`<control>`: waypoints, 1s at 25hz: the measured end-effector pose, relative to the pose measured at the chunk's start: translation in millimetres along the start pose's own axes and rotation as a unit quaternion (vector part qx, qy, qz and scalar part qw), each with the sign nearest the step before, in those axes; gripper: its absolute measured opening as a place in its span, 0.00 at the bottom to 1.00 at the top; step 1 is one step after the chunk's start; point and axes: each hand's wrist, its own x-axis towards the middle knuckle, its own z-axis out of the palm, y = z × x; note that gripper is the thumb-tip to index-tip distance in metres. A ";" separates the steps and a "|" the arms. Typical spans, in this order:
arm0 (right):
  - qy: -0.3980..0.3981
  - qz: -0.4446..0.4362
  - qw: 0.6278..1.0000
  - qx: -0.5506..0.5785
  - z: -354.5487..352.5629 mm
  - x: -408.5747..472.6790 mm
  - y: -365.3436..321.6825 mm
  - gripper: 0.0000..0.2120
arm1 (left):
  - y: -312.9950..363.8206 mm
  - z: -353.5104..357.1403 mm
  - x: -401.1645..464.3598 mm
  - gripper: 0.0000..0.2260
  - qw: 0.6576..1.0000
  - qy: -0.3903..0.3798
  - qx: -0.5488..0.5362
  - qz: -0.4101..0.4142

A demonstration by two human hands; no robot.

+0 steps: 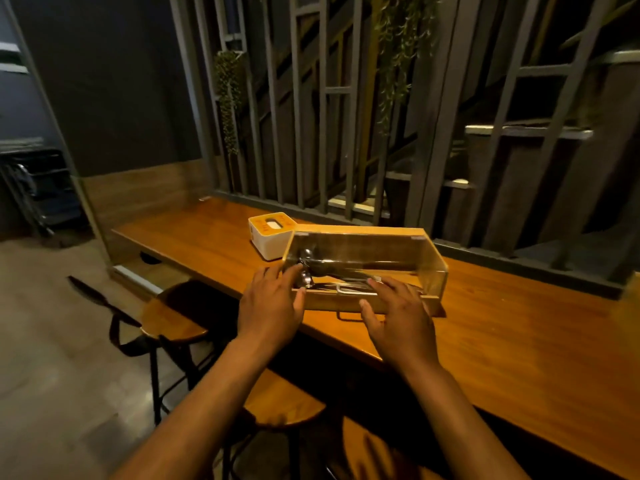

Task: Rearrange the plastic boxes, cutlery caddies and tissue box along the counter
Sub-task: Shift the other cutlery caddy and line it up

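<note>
- Clear plastic is catching the light: the cutlery caddy, a long see-through box on a wooden base, is sitting on the counter near its front edge, with dark cutlery lying inside.
- Both hands are working the caddy's near side. The left hand is spreading its fingers against the left end; the right hand is lying flat and open over the front rim. Neither is clamping shut, so this is looking like a push or a steadying touch, not a lift.
- By my reckoning, the step in hand is positioning this caddy along the counter. The next move is calling for an even slide from both palms, so the loose cutlery isn't rattling about.
- The white tissue box is standing just behind the caddy's left end, so close I cannot tell whether they are touching.
- The counter is glowing warm orange wood. Stools are tucked below, with grey slats and hanging greenery behind.
</note>
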 end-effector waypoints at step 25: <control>0.011 0.007 0.998 -0.062 124.3 58.3 -39.7 0.29 | -100.0 120.4 188.2 0.21 0.966 -0.149 -0.213 -0.008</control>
